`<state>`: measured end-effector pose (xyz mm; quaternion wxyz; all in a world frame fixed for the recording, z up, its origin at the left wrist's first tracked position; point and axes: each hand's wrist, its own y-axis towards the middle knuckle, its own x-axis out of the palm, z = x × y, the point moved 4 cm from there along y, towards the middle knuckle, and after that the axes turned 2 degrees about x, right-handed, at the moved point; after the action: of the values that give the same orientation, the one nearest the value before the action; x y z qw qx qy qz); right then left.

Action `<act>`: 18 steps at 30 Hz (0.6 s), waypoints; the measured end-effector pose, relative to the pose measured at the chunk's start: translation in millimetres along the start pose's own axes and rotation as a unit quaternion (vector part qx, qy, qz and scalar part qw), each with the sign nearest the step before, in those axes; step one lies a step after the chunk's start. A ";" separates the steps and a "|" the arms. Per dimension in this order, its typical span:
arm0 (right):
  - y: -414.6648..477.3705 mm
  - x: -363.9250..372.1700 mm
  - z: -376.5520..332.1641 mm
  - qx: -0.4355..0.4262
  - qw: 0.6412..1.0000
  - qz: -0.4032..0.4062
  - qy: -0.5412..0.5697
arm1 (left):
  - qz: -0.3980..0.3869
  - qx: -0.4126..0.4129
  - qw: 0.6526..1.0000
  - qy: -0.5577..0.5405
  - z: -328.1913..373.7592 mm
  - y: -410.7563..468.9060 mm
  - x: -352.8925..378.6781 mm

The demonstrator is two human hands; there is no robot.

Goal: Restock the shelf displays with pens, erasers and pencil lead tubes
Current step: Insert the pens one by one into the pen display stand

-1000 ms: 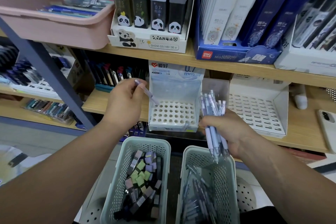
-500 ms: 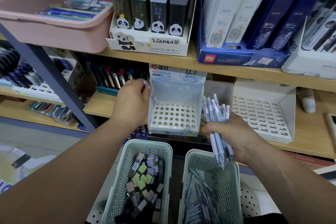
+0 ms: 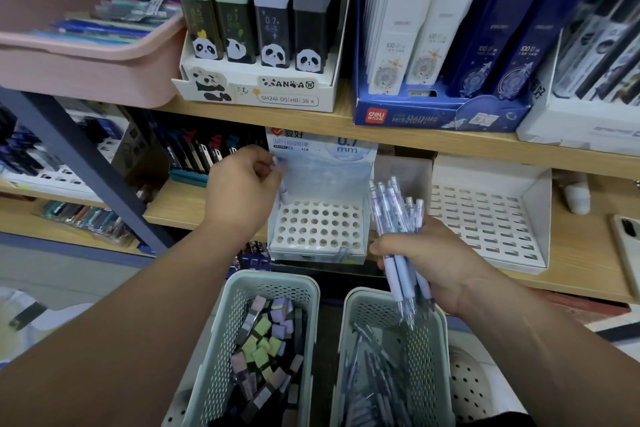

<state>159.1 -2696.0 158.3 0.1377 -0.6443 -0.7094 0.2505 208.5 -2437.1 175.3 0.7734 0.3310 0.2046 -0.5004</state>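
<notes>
Lowered toward the back-left holes of the white display stand [image 3: 313, 253], a single pen [image 3: 283, 191] sits pinched in the left hand [image 3: 242, 192], the right hand [image 3: 427, 262] clenched round a bundle of pens [image 3: 396, 218] beside the stand, whose holes all look empty, restocking barely begun

Pen bundle [image 3: 393, 215] beside holed display box [image 3: 313, 255]

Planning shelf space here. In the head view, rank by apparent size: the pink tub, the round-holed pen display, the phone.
1. pink tub, largest though cropped
2. round-holed pen display
3. phone, smallest; cropped at the right edge
</notes>
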 end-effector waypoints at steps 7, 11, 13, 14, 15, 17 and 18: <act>-1.8 4.8 6.3 0.025 0.999 -0.046 0.016 | -0.003 0.009 1.000 0.022 3.9 4.4 8.0; -5.0 4.6 5.6 0.036 0.997 -0.064 0.020 | 0.007 -0.012 1.000 0.028 3.3 5.9 10.1; -6.6 5.6 4.3 0.036 0.997 -0.069 0.031 | 0.009 -0.017 1.000 0.022 4.6 4.3 9.4; -7.3 6.5 3.9 0.035 0.996 -0.072 0.039 | 0.018 -0.024 0.999 0.015 4.9 3.2 7.5; -8.0 7.5 3.5 0.032 0.996 -0.075 0.047 | 0.034 -0.035 0.999 0.002 5.4 2.2 4.8; -9.4 8.9 2.4 0.029 0.994 -0.082 0.062 | 0.068 -0.057 0.995 -0.041 9.9 -1.4 -0.3; -9.9 9.5 1.8 0.027 0.993 -0.087 0.069 | 0.077 -0.060 0.993 -0.072 16.4 -4.5 -2.8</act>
<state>148.5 -2687.5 160.8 0.2250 -0.5918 -0.7446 0.2115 202.9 -2448.3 187.2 0.8410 0.2614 0.1518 -0.4487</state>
